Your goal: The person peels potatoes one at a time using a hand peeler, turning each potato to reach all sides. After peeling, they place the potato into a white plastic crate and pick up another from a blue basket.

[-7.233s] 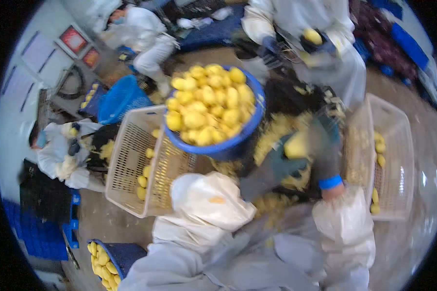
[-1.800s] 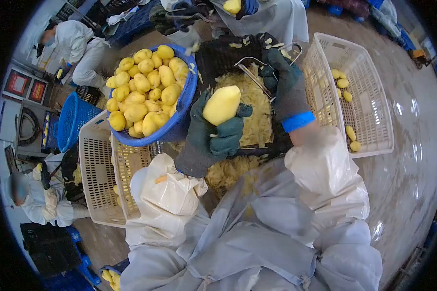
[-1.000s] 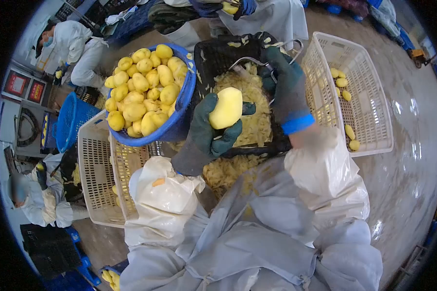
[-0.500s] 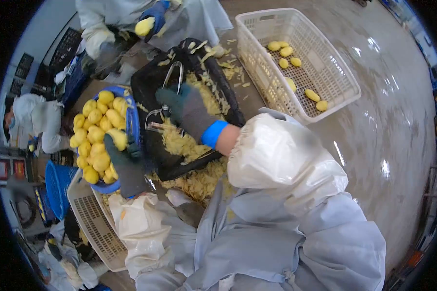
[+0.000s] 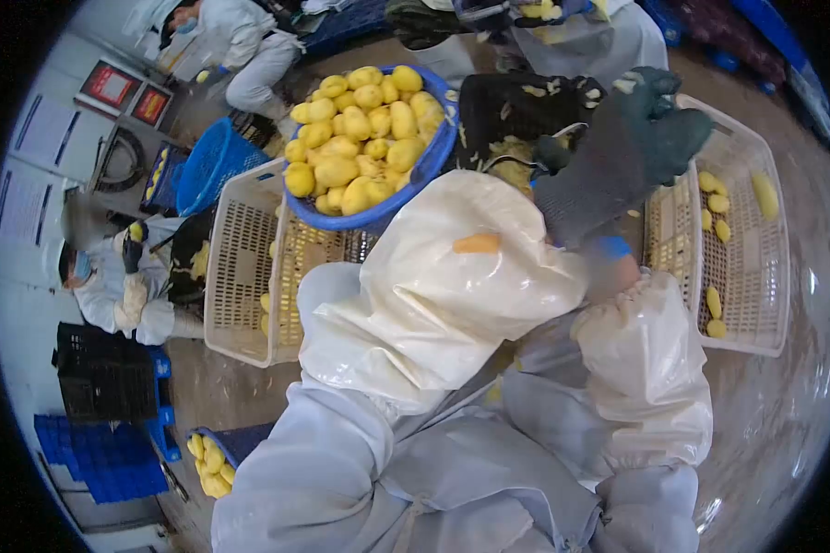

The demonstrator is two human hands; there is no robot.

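My left hand [image 5: 650, 138], in a dark glove, is stretched across to the right at the near-left rim of the white crate [image 5: 742, 343]. Its fingers are spread and hold nothing. A long yellow potato [image 5: 765, 195] shows against the crate's far side, apart from the hand. Partly hidden behind my left forearm, my right hand [image 5: 553, 155] is closed on a metal peeler [image 5: 574, 132] over the black tub [image 5: 489, 106]. Potato peelings [image 5: 512, 152] lie in the tub. A blue basin [image 5: 447, 138] heaped with yellow potatoes [image 5: 364, 138] stands at left.
Another white crate [image 5: 240, 267] stands below the basin, and a blue basket [image 5: 217, 166] is beyond it. Co-workers [image 5: 249, 55] sit at upper left, left [image 5: 138, 286] and across the tub [image 5: 595, 46]. Blue and black crates [image 5: 101, 378] are stacked at lower left.
My left hand has gone from a potato in the basin across to the white crate and its fingers have opened. A long potato now shows over the crate. The view has turned left.
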